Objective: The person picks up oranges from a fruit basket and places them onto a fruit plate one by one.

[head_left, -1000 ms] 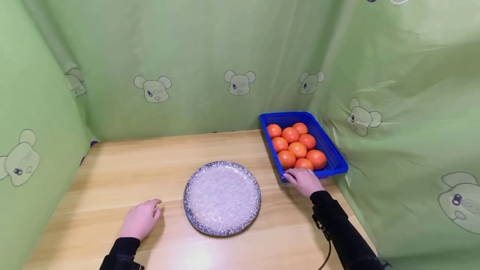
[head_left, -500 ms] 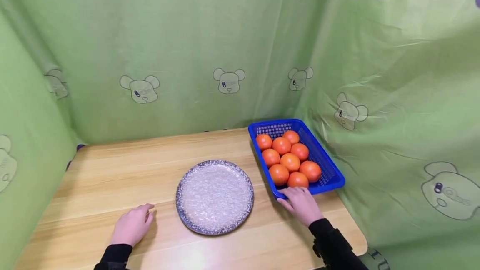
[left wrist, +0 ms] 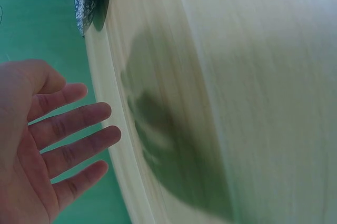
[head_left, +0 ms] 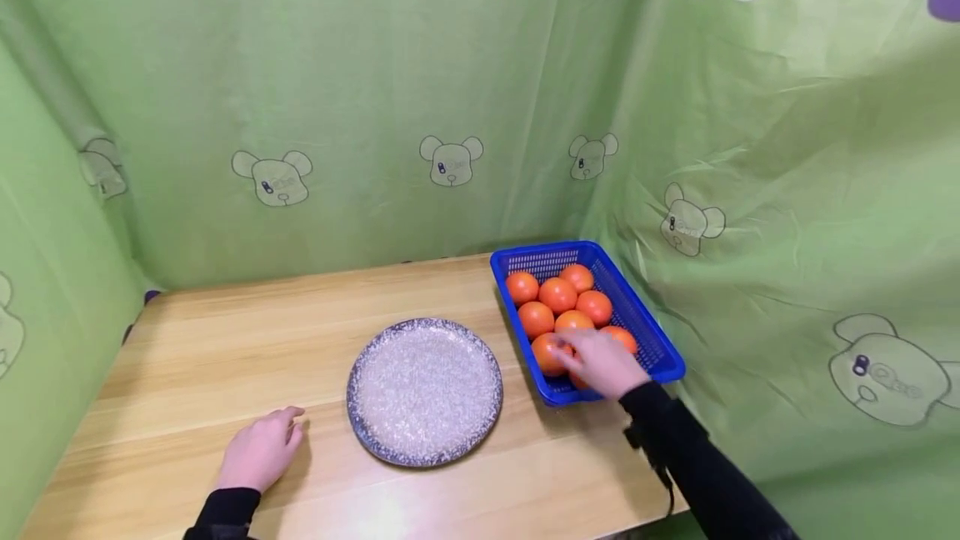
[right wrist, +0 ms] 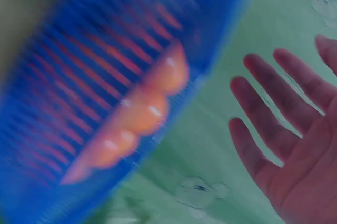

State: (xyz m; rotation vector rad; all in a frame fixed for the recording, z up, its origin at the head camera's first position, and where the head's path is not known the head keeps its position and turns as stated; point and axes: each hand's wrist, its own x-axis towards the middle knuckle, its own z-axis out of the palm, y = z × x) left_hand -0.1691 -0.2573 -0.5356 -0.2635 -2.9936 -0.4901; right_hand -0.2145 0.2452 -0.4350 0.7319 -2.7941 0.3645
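A blue plastic basket (head_left: 660, 372) stands at the right of the wooden table, with several oranges (head_left: 557, 295) inside. My right hand (head_left: 603, 363) hovers over its near end, hiding some of the fruit. In the right wrist view that right hand (right wrist: 300, 124) has its fingers spread and holds nothing. Left of the basket lies a round speckled plate (head_left: 425, 390) with a dark rim. My left hand (head_left: 258, 450) is to the left of the plate, above the table. Its fingers are loosely extended in the left wrist view, and its shadow falls on the wood.
Green cloth (head_left: 360, 107) with bear-face prints hangs behind the table and along both sides. The basket's far right corner is close to the cloth. The wooden table (head_left: 247, 340) ends at a front edge below the right forearm.
The basket has come nearer, with my right hand at its front rim. That hand has since left the rim and moved over the oranges. The head view has shifted slightly.
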